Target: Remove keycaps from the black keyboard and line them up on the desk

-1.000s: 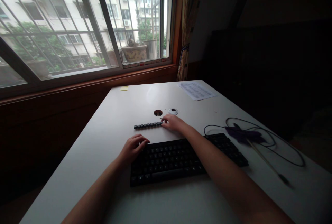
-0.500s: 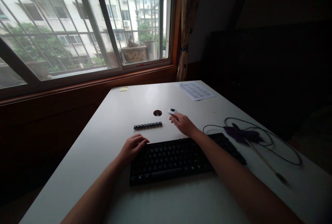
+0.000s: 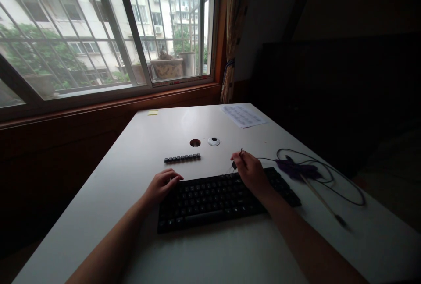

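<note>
In the head view, the keyboard lay flat on the table. The left hand rested at its far left corner, fingers loosely bent and close together, probably to steady it. The right hand pinched a small wire tool over the keyboard's far edge, prongs downward, a grip that seemed to keep them clear of the fingers; whether they touched a key was unclear. Loose keys sat lined up beyond the keyboard, perhaps to keep their order. The right hand and forearm hid part of the keyboard; right of it lay a looped cable and a purple duster.
</note>
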`<state>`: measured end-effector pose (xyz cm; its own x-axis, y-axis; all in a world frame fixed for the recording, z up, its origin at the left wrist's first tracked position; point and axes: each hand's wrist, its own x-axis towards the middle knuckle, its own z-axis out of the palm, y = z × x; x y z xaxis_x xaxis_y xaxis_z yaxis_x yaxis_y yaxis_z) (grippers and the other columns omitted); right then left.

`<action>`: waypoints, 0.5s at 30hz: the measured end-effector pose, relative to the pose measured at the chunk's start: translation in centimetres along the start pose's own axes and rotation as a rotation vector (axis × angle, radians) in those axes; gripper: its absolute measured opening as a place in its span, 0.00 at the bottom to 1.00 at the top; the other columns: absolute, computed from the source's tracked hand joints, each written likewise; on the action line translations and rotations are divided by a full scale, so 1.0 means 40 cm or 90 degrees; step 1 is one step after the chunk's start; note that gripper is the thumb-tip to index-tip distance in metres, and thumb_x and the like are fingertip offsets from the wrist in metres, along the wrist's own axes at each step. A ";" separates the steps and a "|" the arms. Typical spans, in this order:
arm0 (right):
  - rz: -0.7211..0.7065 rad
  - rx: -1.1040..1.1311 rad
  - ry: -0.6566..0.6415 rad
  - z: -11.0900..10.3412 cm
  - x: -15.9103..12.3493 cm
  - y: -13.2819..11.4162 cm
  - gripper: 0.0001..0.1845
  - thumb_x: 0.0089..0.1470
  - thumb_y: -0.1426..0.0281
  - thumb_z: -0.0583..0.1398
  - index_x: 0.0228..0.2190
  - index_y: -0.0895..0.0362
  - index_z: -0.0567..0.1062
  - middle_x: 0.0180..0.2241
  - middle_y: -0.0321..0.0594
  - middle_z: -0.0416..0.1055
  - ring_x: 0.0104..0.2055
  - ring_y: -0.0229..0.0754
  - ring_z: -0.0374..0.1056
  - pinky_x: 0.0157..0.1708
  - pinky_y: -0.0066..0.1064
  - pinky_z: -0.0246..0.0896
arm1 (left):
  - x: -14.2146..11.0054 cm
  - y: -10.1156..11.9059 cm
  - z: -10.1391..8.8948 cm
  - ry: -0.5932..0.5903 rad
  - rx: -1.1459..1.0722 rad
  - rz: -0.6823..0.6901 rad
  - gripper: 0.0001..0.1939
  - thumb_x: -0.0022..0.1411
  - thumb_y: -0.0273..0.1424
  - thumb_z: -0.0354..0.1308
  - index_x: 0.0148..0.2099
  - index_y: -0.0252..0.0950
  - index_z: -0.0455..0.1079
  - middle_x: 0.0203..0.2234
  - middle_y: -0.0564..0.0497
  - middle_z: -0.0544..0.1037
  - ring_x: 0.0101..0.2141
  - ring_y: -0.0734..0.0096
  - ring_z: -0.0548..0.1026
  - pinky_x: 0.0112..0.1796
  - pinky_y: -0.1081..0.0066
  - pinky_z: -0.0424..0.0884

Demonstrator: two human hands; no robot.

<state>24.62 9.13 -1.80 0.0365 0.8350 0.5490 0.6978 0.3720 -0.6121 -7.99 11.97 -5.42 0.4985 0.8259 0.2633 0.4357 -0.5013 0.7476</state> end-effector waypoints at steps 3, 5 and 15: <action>-0.002 -0.018 -0.028 0.007 -0.012 -0.003 0.15 0.64 0.60 0.52 0.29 0.55 0.69 0.23 0.36 0.67 0.29 0.41 0.67 0.33 0.31 0.59 | -0.001 -0.003 0.000 -0.005 0.001 0.000 0.16 0.68 0.38 0.51 0.41 0.35 0.77 0.35 0.47 0.77 0.36 0.65 0.75 0.38 0.69 0.69; -0.007 -0.020 -0.040 0.012 -0.019 -0.006 0.14 0.63 0.60 0.54 0.29 0.55 0.69 0.21 0.33 0.66 0.27 0.40 0.67 0.32 0.31 0.59 | -0.001 -0.003 0.000 -0.007 0.002 -0.001 0.15 0.68 0.37 0.51 0.41 0.35 0.77 0.35 0.47 0.77 0.36 0.65 0.75 0.38 0.69 0.68; -0.040 -0.054 -0.073 0.014 -0.037 -0.017 0.12 0.62 0.61 0.55 0.31 0.55 0.70 0.27 0.37 0.73 0.29 0.40 0.71 0.33 0.29 0.60 | 0.000 -0.002 0.002 -0.005 -0.006 -0.008 0.14 0.67 0.37 0.52 0.40 0.36 0.77 0.34 0.47 0.77 0.36 0.66 0.75 0.38 0.69 0.69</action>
<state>23.68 7.86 -2.53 -0.0876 0.8542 0.5125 0.7546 0.3928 -0.5257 -7.98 12.00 -5.53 0.4988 0.8302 0.2491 0.4350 -0.4884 0.7565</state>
